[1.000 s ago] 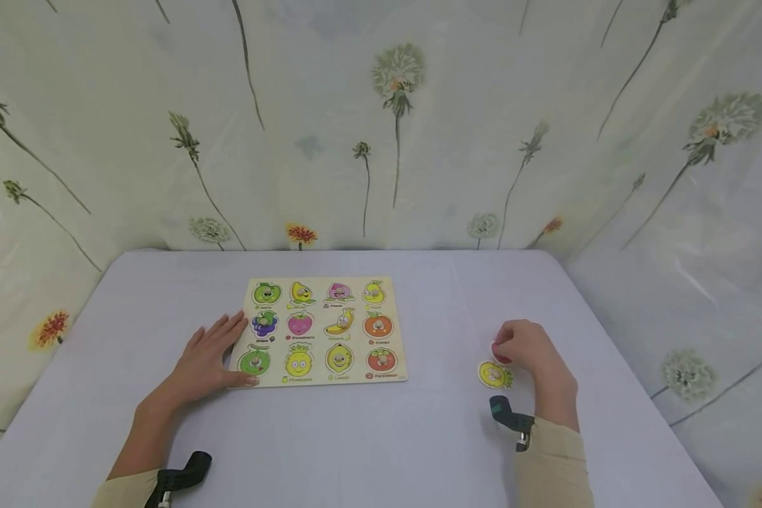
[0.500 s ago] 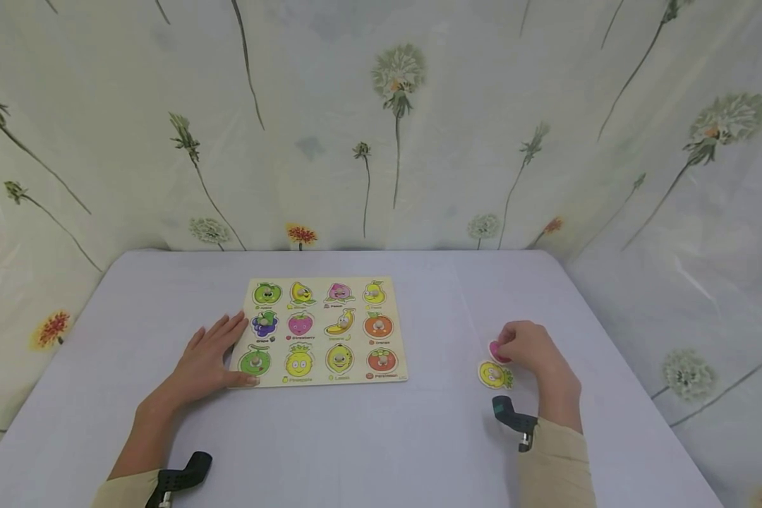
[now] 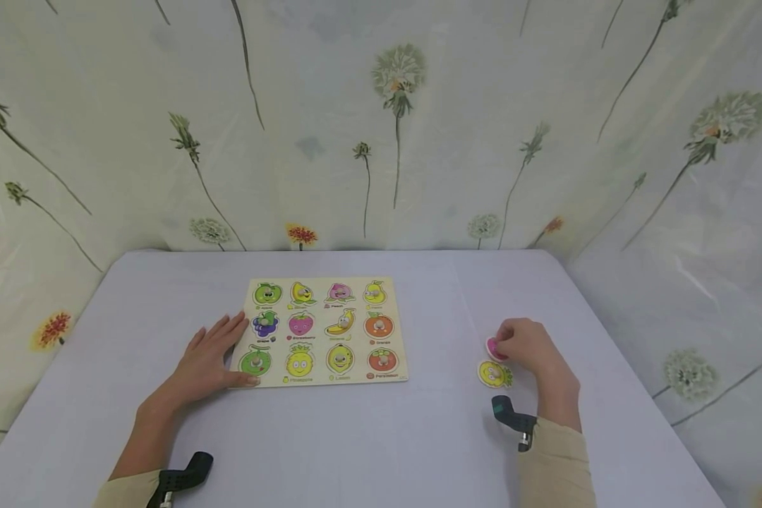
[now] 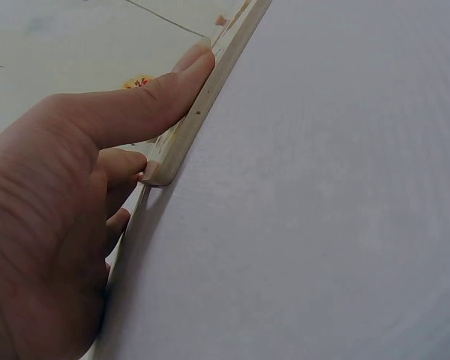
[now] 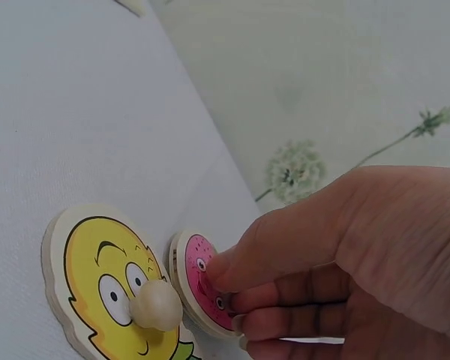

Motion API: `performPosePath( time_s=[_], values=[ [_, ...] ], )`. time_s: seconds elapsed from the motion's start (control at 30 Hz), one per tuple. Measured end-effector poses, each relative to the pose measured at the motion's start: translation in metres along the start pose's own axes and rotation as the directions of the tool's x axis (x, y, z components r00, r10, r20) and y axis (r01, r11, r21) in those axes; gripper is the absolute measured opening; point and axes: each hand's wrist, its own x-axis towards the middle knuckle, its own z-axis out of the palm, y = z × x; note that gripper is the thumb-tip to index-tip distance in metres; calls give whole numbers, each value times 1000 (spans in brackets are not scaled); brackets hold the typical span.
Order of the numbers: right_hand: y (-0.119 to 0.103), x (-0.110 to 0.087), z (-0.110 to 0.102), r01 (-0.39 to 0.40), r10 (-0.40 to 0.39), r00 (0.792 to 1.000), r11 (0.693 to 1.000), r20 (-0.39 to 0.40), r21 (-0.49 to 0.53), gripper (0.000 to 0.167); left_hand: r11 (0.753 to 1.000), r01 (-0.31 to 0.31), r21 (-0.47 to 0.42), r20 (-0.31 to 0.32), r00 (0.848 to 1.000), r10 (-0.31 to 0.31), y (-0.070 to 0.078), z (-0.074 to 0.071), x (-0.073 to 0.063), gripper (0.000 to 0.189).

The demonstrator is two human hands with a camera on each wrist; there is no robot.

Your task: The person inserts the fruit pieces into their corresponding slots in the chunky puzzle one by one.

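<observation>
My right hand [image 3: 528,344] pinches a pink strawberry puzzle piece [image 5: 202,274] between thumb and fingers; its knob is hidden by them. The piece lies low at the table, right beside a yellow pineapple puzzle piece [image 3: 494,374], whose round wooden knob faces up in the right wrist view. On the left, my left hand [image 3: 206,356] rests against a wooden fruit puzzle board [image 3: 317,379], fingers spread along its left edge. The thumb [image 4: 146,112] lies over the board's near left corner in the left wrist view.
Rows of fruit pictures cover the board, most with knobs; the strawberry spot [image 3: 301,324] and pineapple spot [image 3: 300,361] show none. A white cloth covers the table [image 3: 355,444]. Behind it hangs a dandelion-print curtain [image 3: 330,176].
The strawberry piece has shifted slightly left and shows more of its face beside my right hand's fingertips. My left hand and the board have stayed put.
</observation>
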Motion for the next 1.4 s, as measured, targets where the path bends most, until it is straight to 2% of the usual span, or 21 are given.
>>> performPosePath(
  time_s=[0.3, 0.67, 1.4],
  values=[
    [-9, 3, 4, -12, 12, 1000, 1000, 25, 0, 12, 1000, 6, -1, -2, 1000, -6, 2, -1, -1, 111],
    [-16, 5, 8, 2, -3, 1000, 1000, 15, 8, 12, 1000, 1, 0, -7, 1000, -1, 2, -2, 0, 113],
    [-28, 11, 17, 29, -30, 999, 999, 23, 12, 11, 1000, 1, -1, -10, 1000, -1, -3, 3, 2, 113]
  ],
)
